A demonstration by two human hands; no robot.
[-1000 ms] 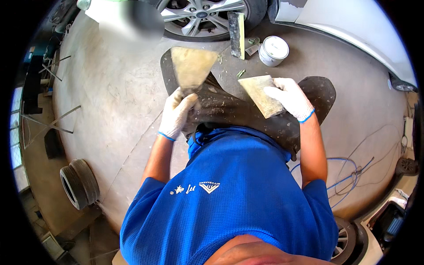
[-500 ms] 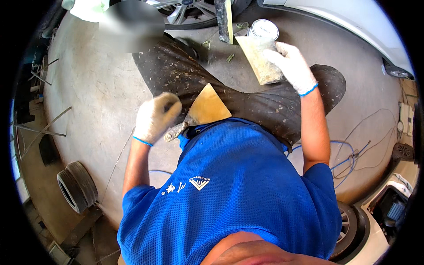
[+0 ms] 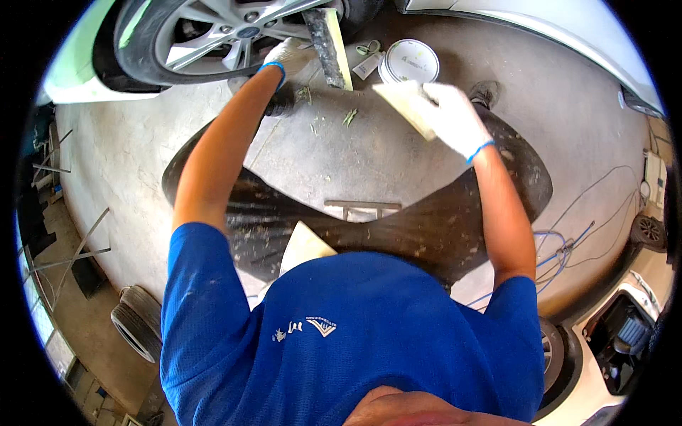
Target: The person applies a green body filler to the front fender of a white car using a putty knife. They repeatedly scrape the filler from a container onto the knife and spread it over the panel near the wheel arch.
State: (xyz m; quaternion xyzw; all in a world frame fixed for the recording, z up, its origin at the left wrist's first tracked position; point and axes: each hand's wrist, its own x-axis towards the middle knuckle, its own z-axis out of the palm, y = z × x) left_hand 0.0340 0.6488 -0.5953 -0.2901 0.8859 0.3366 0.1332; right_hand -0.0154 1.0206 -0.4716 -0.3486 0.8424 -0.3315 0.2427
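My right hand, in a white glove with a blue cuff, grips a flat pale-yellow plate that looks smeared with dried material. My left hand, gloved the same way, is stretched far forward beside the car wheel. Its fingertips come close to a long narrow board, dark with a yellow-green edge; whether they touch it or hold anything is too blurred to tell. A pale triangular plate lies against my lap, its lower part hidden by my blue shirt.
Ahead of me stands a car wheel with silver spokes. A round white-lidded can and a small white tube are on the floor near the board. Below me shows a low stool. Stacked tyres are at left, a blue hose at right.
My left hand has gone from beside the triangular plate at my lap to the wheel. My body has leaned forward, my knees have spread, and the right-hand plate has tilted more edge-on.
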